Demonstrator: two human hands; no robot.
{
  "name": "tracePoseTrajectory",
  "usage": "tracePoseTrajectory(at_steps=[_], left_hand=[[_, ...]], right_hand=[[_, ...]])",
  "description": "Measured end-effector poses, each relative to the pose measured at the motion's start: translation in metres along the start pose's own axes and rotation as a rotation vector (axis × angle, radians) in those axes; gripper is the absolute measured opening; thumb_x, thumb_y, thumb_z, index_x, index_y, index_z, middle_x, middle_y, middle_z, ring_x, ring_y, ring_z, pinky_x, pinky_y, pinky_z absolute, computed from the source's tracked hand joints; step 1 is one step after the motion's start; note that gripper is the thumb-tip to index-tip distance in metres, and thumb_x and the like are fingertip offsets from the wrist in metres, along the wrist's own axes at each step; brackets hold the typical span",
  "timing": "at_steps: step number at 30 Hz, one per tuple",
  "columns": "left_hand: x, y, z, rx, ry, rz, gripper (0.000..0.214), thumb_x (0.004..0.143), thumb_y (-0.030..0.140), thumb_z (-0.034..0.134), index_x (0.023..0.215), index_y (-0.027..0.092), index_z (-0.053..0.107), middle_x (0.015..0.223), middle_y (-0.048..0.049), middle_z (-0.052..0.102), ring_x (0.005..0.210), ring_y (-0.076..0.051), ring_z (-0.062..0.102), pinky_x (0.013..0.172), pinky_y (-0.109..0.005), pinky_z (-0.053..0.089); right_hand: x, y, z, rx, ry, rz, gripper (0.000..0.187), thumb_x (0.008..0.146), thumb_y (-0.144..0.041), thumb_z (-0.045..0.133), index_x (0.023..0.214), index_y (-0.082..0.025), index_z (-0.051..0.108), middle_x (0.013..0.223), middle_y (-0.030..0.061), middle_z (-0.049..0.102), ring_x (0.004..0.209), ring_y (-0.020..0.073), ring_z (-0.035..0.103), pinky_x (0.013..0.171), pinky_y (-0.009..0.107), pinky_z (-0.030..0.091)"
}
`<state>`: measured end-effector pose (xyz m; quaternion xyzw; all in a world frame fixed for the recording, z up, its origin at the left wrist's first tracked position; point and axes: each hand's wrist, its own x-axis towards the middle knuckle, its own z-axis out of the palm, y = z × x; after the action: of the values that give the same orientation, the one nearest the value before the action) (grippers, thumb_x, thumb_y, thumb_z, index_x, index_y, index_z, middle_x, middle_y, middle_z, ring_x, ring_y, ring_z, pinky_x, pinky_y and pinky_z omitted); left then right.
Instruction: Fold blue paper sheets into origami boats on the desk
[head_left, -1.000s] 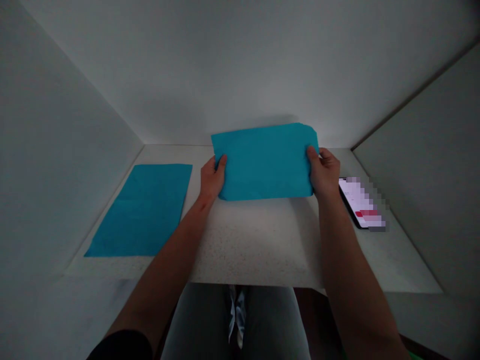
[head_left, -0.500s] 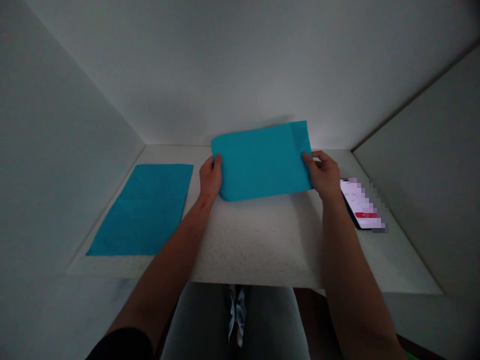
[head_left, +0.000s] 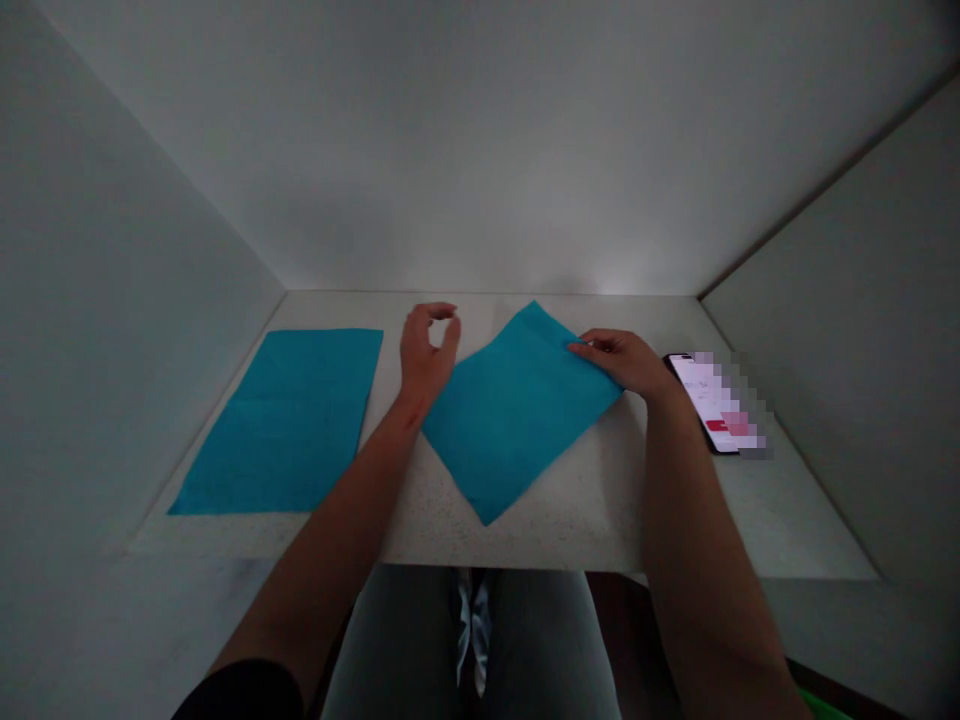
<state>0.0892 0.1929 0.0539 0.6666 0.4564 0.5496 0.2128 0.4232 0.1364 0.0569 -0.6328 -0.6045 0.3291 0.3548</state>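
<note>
A teal sheet (head_left: 521,410), thin and either cloth or paper, is turned cornerwise over the middle of the table. My right hand (head_left: 619,358) pinches its upper right edge between thumb and fingers. Beside the sheet's upper left edge is my left hand (head_left: 431,345), its thumb and fingers apart in a C shape with nothing between them. A second teal sheet (head_left: 289,420) lies flat on the left part of the table, near my left forearm.
The white table (head_left: 517,545) is shut in by a back wall and two side walls. At the right lies a phone (head_left: 709,400) with a lit screen, partly blurred, close to my right wrist. My legs are below the front edge.
My left hand has let go of the sheet. The sheet has swung down and turned cornerwise, still held by my right hand, which has lowered slightly.
</note>
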Motion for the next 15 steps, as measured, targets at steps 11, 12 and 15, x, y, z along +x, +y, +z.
tracePoseTrajectory(at_steps=[11, 12, 15], left_hand=[[-0.054, 0.006, 0.037, 0.209, -0.879, 0.276, 0.073, 0.098, 0.065, 0.066, 0.159, 0.026, 0.055, 0.173, -0.0124, 0.044, 0.166, -0.035, 0.031, 0.138, -0.055, 0.014], [-0.055, 0.004, 0.038, 0.227, -0.879, 0.291, 0.074, 0.099, 0.066, 0.064, 0.16, 0.026, 0.054, 0.173, -0.013, 0.044, 0.166, -0.034, 0.03, 0.138, -0.054, 0.013], [-0.056, 0.003, 0.038, 0.319, -0.887, 0.328, 0.076, 0.102, 0.069, 0.056, 0.162, 0.022, 0.051, 0.173, -0.0144, 0.044, 0.166, -0.033, 0.03, 0.139, -0.053, 0.012]], right_hand=[[0.01, -0.013, 0.041, -0.281, 0.24, -0.419, 0.039, 0.109, -0.051, 0.051, 0.122, -0.027, 0.078, 0.119, 0.011, 0.077, 0.106, 0.0275, 0.073, 0.1, 0.046, 0.057], [0.011, -0.014, 0.052, -0.3, 0.149, -0.449, 0.041, 0.111, -0.05, 0.046, 0.126, -0.028, 0.078, 0.126, 0.0109, 0.077, 0.117, 0.0286, 0.072, 0.107, 0.048, 0.054], [0.013, -0.01, 0.076, -0.431, -0.054, -0.439, 0.049, 0.115, -0.048, 0.036, 0.142, -0.029, 0.071, 0.153, 0.0097, 0.067, 0.144, 0.0298, 0.06, 0.124, 0.055, 0.043]])
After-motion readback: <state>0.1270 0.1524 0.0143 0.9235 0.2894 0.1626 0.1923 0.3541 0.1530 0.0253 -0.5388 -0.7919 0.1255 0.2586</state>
